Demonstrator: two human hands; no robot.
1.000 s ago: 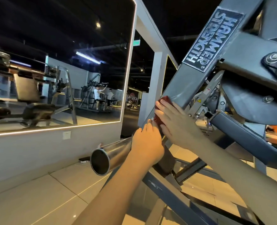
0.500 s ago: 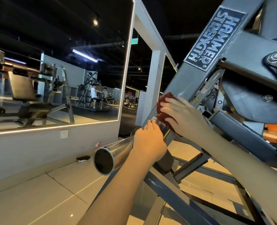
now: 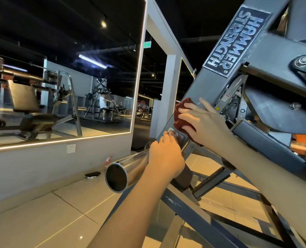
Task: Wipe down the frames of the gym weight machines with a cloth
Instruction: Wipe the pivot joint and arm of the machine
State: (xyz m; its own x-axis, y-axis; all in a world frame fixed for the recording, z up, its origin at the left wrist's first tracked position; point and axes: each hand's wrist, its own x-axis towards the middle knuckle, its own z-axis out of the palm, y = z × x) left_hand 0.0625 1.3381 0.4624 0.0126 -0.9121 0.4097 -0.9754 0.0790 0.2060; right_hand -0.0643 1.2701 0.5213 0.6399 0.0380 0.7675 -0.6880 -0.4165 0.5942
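Dark red cloth (image 3: 180, 114) shows more than a second ago. The right hand (image 3: 204, 124) has moved a little up the grey frame beam (image 3: 207, 86) at centre right of the picture. Its fingers lie flat and spread, pressing the cloth on the beam's left edge, below the label (image 3: 236, 40). The left hand (image 3: 164, 156) stays curled round the inner end of the steel tube (image 3: 130, 167), just under the cloth. The stroke seems small, so much of the frame probably waits for wiping.
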